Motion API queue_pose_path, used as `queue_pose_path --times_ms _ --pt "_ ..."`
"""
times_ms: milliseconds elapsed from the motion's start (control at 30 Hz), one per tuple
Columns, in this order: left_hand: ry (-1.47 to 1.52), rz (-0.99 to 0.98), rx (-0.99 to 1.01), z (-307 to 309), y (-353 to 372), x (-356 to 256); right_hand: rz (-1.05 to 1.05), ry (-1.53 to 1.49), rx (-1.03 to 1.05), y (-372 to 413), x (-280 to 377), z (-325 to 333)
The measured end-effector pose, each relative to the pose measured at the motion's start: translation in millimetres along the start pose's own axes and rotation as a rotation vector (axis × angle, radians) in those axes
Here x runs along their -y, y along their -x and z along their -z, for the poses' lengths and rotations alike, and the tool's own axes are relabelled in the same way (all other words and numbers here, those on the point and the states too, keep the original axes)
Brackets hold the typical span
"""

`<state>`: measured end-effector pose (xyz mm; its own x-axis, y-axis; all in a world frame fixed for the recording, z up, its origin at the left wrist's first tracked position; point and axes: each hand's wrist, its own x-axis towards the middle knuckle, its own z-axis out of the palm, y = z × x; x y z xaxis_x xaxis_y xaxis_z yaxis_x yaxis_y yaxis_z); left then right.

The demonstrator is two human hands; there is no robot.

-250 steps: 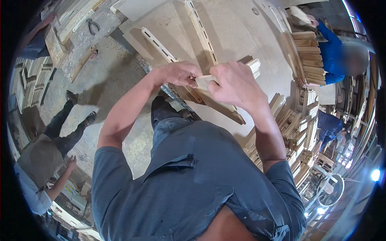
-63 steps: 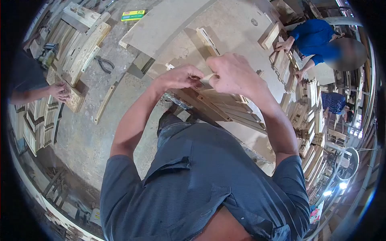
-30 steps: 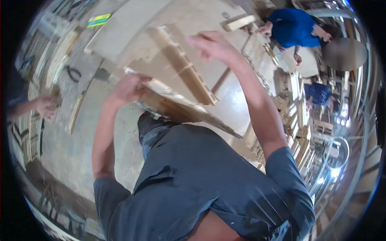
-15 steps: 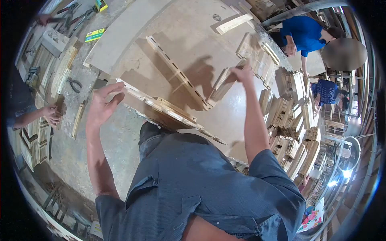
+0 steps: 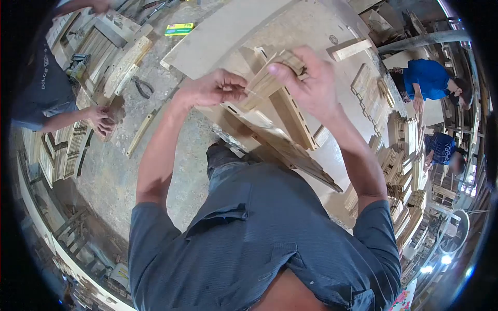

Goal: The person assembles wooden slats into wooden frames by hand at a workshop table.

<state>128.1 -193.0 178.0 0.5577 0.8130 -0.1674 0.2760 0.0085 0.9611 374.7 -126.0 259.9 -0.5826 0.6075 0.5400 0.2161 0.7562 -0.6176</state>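
Observation:
A short pale wooden slat piece (image 5: 263, 87) is held up in front of me between my two hands, tilted. My right hand (image 5: 315, 83) grips its upper end, thumb on the near face and fingers behind. At its lower left end, my left hand (image 5: 215, 89) is closed with the fingertips pinched on the wood. Below the hands a long slotted wooden rail (image 5: 301, 120) lies on the board-topped table. Nearer my body, another long wooden rail (image 5: 290, 147) runs along the table edge. My hands cover part of both.
At the left a co-worker's hand (image 5: 101, 120) holds a wooden piece. Pliers (image 5: 142, 88) and a yellow-green box (image 5: 179, 29) lie on the left. Slat panels (image 5: 371, 93) and stacked wooden parts (image 5: 397, 171) stand right. A person in blue (image 5: 428, 78) is beyond them.
My right hand has picked up the slat piece from the right side of the table and brought it left. My left hand has moved in from the rail's end and closed on it.

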Motion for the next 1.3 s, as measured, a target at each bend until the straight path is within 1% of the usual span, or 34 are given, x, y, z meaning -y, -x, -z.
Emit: queue_pose_path --times_ms 33,67,100,133,200,233,300,333,400,433,500,533,600,633,700,733,767,800,833,900,933,1000,1033,1133,1233,1300 --pt "0.111 -0.036 -0.031 -3.7 5.6 9.5 -0.004 0.006 0.007 -1.9 2.0 -10.0" --pt "0.224 -0.071 -0.063 -7.3 8.6 21.6 -0.057 -0.052 0.024 -2.9 6.1 -19.0" --pt "0.278 -0.09 -0.094 -11.4 5.6 40.1 -0.109 -0.11 0.04 -3.8 8.8 -26.3" --pt "0.287 -0.097 -0.095 -8.8 3.5 50.0 -0.111 -0.103 0.049 -5.3 8.4 -30.8" --pt "0.023 -0.003 0.038 0.2 -0.3 67.6 -0.122 0.044 0.322 -9.5 5.2 -36.5" --pt "0.034 -0.009 0.031 1.0 -1.2 75.8 -0.12 0.049 0.336 -10.3 5.6 -40.7" --pt "0.18 -0.153 0.061 -0.8 -2.3 90.3 -0.283 0.057 0.428 -8.8 9.6 -48.5" --pt "0.197 -0.155 0.052 -3.0 -4.5 95.9 -0.285 0.058 0.448 -11.3 11.5 -48.7" --pt "0.144 -0.29 0.019 -8.8 -11.2 102.8 -0.287 0.163 0.522 -21.0 18.1 -45.0" --pt "0.157 -0.288 0.013 -10.5 -12.6 103.6 -0.291 0.161 0.536 -26.9 23.6 -44.7" --pt "0.012 -0.283 0.043 -8.7 -15.1 105.3 -0.322 0.321 0.758 -42.0 35.0 -44.1" --pt "0.018 -0.283 0.045 -7.3 -14.2 107.6 -0.327 0.321 0.761 -48.1 39.4 -44.9" --pt "-0.048 -0.306 -0.026 -6.7 -10.5 104.8 -0.311 0.424 0.917 -57.1 46.9 -48.2" --pt "-0.038 -0.305 -0.022 -4.4 -9.8 100.1 -0.319 0.421 0.923 -60.1 51.0 -52.7" --pt "-0.175 -0.072 0.196 5.2 -7.5 90.3 -0.311 0.441 0.966 -64.3 56.6 -63.3" --pt "-0.173 -0.066 0.199 -1.1 -4.8 103.8 -0.314 0.434 0.968 -64.1 56.8 -65.2" --pt "0.01 -0.253 0.07 -12.7 -1.1 126.2 -0.307 0.437 0.975 -63.9 57.0 -66.7" --pt "0.194 -0.438 -0.061 -15.6 3.7 126.7 -0.301 0.442 0.981 -63.7 57.1 -67.7" --pt "0.197 -0.436 -0.057 -15.5 5.0 127.8 -0.306 0.439 0.981 -64.2 57.6 -67.7" --pt "-0.052 -0.443 -0.114 -15.5 7.0 125.4 -0.367 0.366 0.991 -66.4 59.9 -65.6" --pt "-0.043 -0.442 -0.114 -16.4 8.0 125.5 -0.372 0.365 0.999 -68.5 63.0 -66.6" --pt "-0.026 -0.49 -0.089 -14.2 8.6 129.1 -0.339 0.4 1.111 -74.6 68.1 -72.1" --pt "-0.022 -0.486 -0.097 -14.1 7.6 129.7 -0.333 0.397 1.118 -74.6 67.4 -73.0" --pt "-0.002 -0.427 -0.103 -17.3 6.2 138.3 -0.288 0.407 1.096 -65.9 61.3 -83.0" --pt "-0.085 -0.421 -0.114 -20.7 4.2 143.4 -0.278 0.413 1.047 -46.2 51.9 -92.6" --pt "-0.163 -0.334 -0.073 -19.2 7.0 140.1 -0.334 0.352 0.976 -41.6 55.6 -97.0"
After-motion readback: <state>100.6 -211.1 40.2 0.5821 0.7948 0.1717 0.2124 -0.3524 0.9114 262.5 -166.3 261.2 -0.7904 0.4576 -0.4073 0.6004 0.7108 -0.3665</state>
